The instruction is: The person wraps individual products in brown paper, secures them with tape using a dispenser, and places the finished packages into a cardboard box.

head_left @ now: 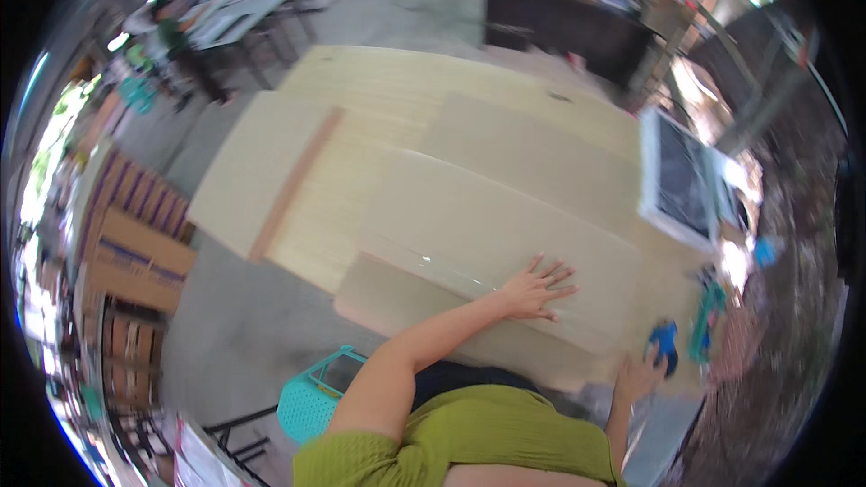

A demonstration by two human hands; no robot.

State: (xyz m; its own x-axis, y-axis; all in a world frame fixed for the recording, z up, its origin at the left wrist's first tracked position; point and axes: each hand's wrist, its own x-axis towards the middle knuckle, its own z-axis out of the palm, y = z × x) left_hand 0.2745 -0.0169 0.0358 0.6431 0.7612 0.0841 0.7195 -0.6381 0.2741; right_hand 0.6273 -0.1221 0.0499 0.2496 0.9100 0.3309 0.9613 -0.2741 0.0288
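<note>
My left hand (537,290) lies flat with fingers spread on a pale, thin rectangular board (487,207). A similar board (397,293) shows beneath its near edge, and another (532,140) lies beyond it. At the table's right side my right hand (637,377) has its fingers stretched out, the tips beside or touching a small blue and dark object (663,345). That object looks like a hand-held tool, but blur hides its exact kind. No grip on it can be made out.
The boards rest on a wide, light wood table (361,81). A thick panel (257,171) lies at its left, and a white-framed dark panel (677,180) stands at the right. Close by are a turquoise stool (311,406), cardboard boxes (140,257) and a green item (705,320).
</note>
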